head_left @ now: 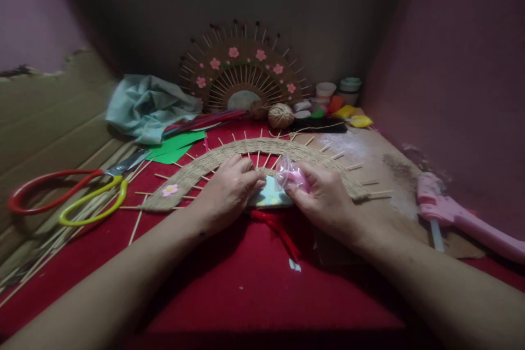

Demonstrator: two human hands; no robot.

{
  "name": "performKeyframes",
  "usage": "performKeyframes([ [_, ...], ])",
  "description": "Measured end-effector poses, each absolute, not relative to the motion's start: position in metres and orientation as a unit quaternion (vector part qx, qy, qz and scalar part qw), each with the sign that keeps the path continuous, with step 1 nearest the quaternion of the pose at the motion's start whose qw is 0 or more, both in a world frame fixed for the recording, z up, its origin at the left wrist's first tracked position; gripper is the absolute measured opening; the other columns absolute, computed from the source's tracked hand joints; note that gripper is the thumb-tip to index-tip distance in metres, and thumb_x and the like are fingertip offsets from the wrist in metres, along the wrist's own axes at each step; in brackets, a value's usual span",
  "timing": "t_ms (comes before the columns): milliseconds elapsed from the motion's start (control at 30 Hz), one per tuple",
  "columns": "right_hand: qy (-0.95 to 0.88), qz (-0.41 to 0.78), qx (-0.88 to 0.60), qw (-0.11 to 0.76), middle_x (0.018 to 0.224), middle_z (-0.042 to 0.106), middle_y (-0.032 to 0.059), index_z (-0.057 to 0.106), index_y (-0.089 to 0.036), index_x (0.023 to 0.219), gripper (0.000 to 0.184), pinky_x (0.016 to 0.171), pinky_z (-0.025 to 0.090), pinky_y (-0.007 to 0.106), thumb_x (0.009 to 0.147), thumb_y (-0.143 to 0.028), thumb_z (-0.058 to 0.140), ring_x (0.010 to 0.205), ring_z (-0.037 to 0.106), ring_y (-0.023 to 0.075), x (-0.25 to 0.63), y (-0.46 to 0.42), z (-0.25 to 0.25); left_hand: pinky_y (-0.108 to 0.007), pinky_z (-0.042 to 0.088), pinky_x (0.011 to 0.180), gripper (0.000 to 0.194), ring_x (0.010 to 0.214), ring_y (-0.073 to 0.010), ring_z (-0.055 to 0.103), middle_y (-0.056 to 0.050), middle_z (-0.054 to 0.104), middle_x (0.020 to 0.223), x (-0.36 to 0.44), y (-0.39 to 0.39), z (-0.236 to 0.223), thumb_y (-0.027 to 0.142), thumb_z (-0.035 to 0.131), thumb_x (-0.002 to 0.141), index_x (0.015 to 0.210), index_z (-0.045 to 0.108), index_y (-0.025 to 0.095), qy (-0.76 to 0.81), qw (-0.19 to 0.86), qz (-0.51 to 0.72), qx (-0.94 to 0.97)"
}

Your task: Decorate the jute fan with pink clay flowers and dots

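My right hand (328,197) is closed around a small clear plastic bag with something pink in it (292,175), probably soft clay. Just to its left, my left hand (232,188) has its fingers curled together; whatever they pinch, if anything, is hidden. Under both hands lies a half-round fan (229,147) of woven twine on thin sticks, the stick ends poking out past the band. One pink flower (170,190) sits on the band's left end. A light blue half-round piece (270,192) forms the fan's base, partly covered by my hands.
Large scissors (94,191) with red and yellow handles lie left, beside green sheets (176,146) and loose sticks. A pink glue gun (451,208) rests at right on cardboard. Behind stand a finished-looking flowered fan (246,49), a twine ball (280,116) and a blue cloth (151,106).
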State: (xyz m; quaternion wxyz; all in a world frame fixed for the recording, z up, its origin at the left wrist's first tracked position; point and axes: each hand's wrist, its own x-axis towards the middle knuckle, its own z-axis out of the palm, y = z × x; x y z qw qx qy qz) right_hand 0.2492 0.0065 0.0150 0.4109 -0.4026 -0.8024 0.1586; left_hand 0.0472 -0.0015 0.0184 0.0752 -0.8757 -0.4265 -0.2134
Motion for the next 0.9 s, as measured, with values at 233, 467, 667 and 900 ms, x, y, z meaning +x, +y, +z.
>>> performKeyframes([
  [233,-0.807,0.181,-0.397,0.398,0.061,0.055,0.0007,0.055,-0.017,0.069,0.017,0.055,0.034,0.025,0.082,-0.027,0.051,0.055,0.045,0.011,0.248,0.006,0.015,-0.032,0.043,0.072,0.019,0.08,-0.0178,0.052,-0.006,0.059,0.082,0.051,-0.012,0.034,0.025,0.052,0.09,0.091,0.068,0.015,-0.459,0.011,-0.332,-0.824],
  [467,-0.825,0.182,-0.399,0.358,0.059,0.053,-0.0009,0.051,-0.019,0.066,0.013,0.054,0.033,0.025,0.079,-0.023,0.051,0.054,0.044,0.0105,0.247,0.004,0.015,-0.027,0.044,0.072,0.01,0.077,-0.013,0.054,-0.001,0.06,0.08,0.063,-0.027,0.045,0.02,0.062,0.084,0.091,0.069,0.019,-0.434,-0.087,-0.409,-0.798],
  [667,-0.834,0.168,-0.411,0.327,0.063,0.055,0.0008,0.056,-0.018,0.071,0.01,0.056,0.034,0.027,0.079,-0.025,0.053,0.057,0.046,0.0122,0.245,0.004,0.011,-0.024,0.043,0.066,0.015,0.072,-0.0129,0.053,-0.002,0.057,0.074,0.06,-0.02,0.037,0.02,0.062,0.083,0.093,0.072,0.016,-0.426,-0.019,-0.351,-0.834],
  [900,-0.851,0.151,-0.404,0.3,0.072,0.065,0.0045,0.063,-0.018,0.083,0.01,0.058,0.036,0.027,0.078,-0.022,0.055,0.06,0.051,0.0139,0.245,0.005,0.009,-0.024,0.042,0.063,0.008,0.068,-0.013,0.052,-0.001,0.058,0.07,0.061,-0.019,0.029,0.022,0.063,0.083,0.084,0.068,0.017,-0.406,0.038,-0.334,-0.85],
])
